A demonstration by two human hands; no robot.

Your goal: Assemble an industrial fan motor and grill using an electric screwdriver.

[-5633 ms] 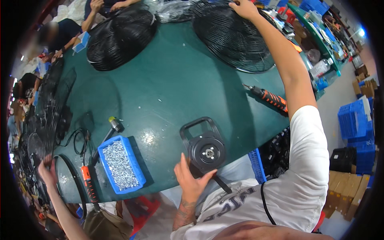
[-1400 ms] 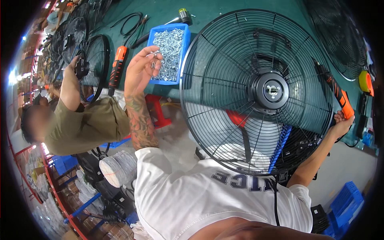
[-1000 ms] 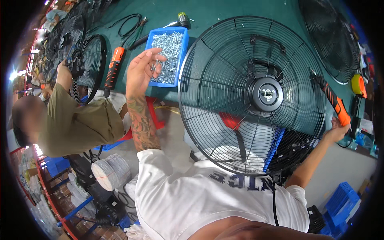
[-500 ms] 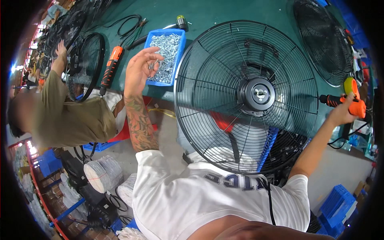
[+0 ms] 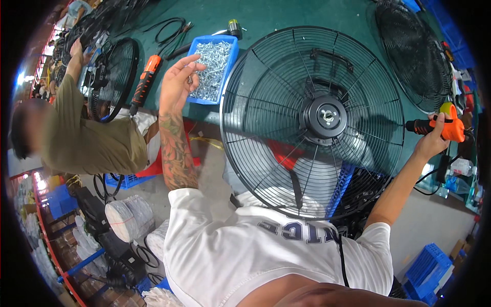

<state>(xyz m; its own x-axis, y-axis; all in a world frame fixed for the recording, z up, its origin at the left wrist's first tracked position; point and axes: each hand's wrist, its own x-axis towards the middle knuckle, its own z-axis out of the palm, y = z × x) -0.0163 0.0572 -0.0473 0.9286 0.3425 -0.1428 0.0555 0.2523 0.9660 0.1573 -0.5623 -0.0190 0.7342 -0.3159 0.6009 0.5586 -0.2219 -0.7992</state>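
Note:
My left hand [image 5: 178,82] is raised at the near edge of a blue tray [image 5: 220,102] full of small silver screws [image 5: 212,61]. Its fingers are curled and drawn together at the tips; whatever they hold is too small to make out. My right hand [image 5: 432,143] grips an orange and black power screwdriver [image 5: 452,131], its black nose pointing left toward the rim of a round black fan guard [image 5: 266,169]. The guard stands between my arms and overhangs the table's near edge, with a round black hub [image 5: 325,118] at its middle.
Another orange and black power screwdriver [image 5: 146,84] lies left of the tray. A co-worker in an olive shirt [image 5: 97,148] handles another fan [image 5: 120,74] at left. One more black guard [image 5: 411,56] rests at far right on the green table [image 5: 276,15]. Blue crates [image 5: 427,268] stand low right.
The fan guard sits slightly further left in view and its hub centre shows more plainly. My left fingers have drawn closer together. The right hand still grips the screwdriver.

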